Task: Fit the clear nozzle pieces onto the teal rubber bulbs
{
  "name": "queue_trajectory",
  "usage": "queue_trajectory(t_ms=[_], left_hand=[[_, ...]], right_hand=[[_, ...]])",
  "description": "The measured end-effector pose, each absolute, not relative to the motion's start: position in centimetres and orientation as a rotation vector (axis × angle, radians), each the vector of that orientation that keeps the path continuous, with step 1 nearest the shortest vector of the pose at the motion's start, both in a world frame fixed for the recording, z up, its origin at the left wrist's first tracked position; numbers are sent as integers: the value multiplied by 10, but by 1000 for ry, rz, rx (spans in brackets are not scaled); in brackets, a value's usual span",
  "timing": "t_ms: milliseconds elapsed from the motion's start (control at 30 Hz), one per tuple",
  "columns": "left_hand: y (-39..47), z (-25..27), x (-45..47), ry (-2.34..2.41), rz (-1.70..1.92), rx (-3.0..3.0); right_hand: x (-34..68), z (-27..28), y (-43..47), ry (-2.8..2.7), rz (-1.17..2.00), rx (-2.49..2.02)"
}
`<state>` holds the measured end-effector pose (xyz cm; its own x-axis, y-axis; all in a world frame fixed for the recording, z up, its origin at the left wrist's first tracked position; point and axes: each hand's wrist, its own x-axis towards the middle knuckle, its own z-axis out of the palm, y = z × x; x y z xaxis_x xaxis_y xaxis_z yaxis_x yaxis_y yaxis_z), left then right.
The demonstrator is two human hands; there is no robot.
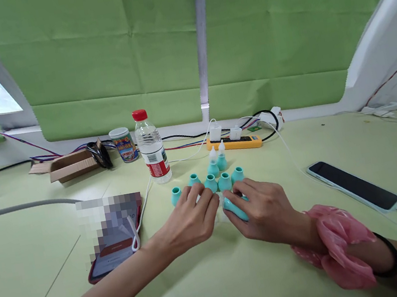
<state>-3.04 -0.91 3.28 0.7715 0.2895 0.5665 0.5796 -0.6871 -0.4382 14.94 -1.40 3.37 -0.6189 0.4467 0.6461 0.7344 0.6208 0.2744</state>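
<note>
My right hand (263, 206) is closed around a teal squeeze bulb (236, 208) that lies tilted, its end toward my other hand. My left hand (198, 214) is closed, fingertips bent down just left of that bulb; whatever they pinch is hidden. Whitish translucent pieces (222, 215) show between and below the two hands, too blurred to name. Just beyond my fingers stand several open-necked teal bulbs (225, 181), upright in a loose row. Behind the row, two more teal bulbs (213, 168) carry pointed white nozzles (212, 153).
A water bottle (153, 151) with a red cap and a can (124, 144) stand behind on the left, near a cardboard box (72, 165). An orange power strip (235, 143) lies at the back. Phones lie left (117, 243) and right (352, 183), with cables.
</note>
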Motion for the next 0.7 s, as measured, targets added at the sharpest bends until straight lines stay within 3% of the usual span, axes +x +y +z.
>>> queue_trajectory(t_ms=[167, 367, 533, 700], left_hand=[[-6, 25, -29, -614, -660, -2223], [0, 40, -31, -999, -1057, -2385], [13, 34, -37, -1223, -893, -2543], [25, 21, -42, -1434, -979, -2699]], right_hand=[[150, 38, -12, -2382, -438, -1066], [160, 44, 4, -2405, -193, -1270], [162, 45, 10, -2345, -73, -1181], [161, 45, 7, -2348, -73, -1171]])
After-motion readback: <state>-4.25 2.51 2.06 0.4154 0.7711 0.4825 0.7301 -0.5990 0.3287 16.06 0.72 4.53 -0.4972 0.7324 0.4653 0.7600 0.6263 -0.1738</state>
